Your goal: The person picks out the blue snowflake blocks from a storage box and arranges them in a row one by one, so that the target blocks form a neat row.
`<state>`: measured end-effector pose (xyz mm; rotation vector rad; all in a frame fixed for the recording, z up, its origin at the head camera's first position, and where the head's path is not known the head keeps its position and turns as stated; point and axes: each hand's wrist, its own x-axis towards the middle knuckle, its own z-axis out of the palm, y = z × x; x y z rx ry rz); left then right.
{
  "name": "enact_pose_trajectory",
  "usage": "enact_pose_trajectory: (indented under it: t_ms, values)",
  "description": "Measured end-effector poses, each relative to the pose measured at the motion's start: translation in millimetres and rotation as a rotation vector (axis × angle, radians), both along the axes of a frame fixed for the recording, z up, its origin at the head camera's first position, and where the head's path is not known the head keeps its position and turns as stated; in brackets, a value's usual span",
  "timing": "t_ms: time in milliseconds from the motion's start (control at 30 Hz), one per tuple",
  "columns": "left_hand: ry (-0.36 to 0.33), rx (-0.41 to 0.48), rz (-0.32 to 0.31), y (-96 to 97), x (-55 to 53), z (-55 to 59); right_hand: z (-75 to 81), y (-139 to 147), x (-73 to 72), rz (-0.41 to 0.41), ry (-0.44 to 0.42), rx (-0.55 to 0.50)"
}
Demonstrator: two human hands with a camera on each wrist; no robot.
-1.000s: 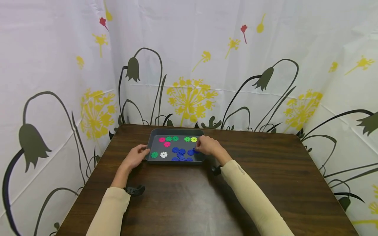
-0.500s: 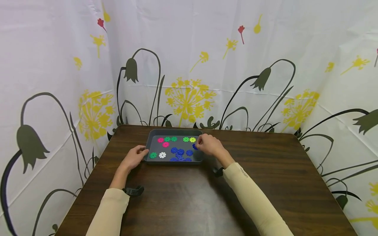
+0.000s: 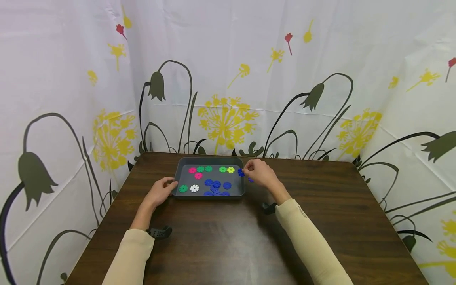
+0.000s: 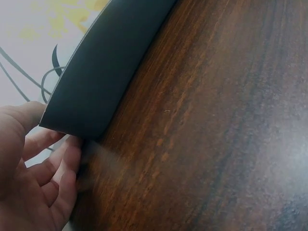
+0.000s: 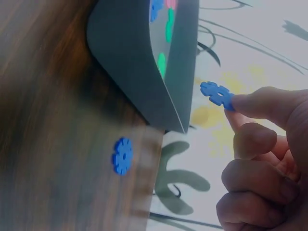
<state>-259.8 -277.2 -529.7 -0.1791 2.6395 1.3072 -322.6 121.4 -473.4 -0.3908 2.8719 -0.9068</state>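
In the head view, a dark grey rectangular tray (image 3: pixel 210 197) lies on the table, with several flower-shaped interlocking discs inside. My left hand (image 3: pixel 159 191) grips the tray's near left corner; the left wrist view shows the thumb at the rim and fingers against the outer wall (image 4: pixel 106 62). Between thumb and index finger, my right hand (image 3: pixel 263 173) pinches a blue interlocking disc (image 5: pixel 219 95), raised near the tray's right rim. Another blue disc (image 5: pixel 122 156) lies on the table just right of the tray, below that hand.
Blue discs (image 3: pixel 216 184) cluster in the tray's near right part. Pink discs (image 3: pixel 198 175), green discs (image 3: pixel 208 168) and a yellow disc (image 3: pixel 230 170) lie toward its back; a white disc (image 3: pixel 194 188) sits near the front. A patterned curtain (image 3: pixel 228 71) hangs behind the wooden table (image 3: pixel 320 198).
My right hand has lifted a blue disc from the tray's right side and moved right, out over the rim. The blue disc on the table now shows. My left hand keeps its grip.
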Motion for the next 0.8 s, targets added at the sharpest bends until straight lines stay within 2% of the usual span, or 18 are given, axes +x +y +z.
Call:
enact_pose_trajectory:
  t_ms: [133,367,800]
  values:
    - [0.008,-0.003,-0.01,-0.4,0.1,-1.0,0.3,9.8,0.5,-0.025,-0.008,-0.041]
    - [0.007,0.003,-0.013,-0.7,-0.2,-0.5,-5.0,23.9,-2.6,-0.122,-0.015,-0.09]
    - [-0.01,0.013,-0.014,-1.8,0.0,-1.1,-32.4,64.9,-18.7,-0.207,-0.084,-0.257]
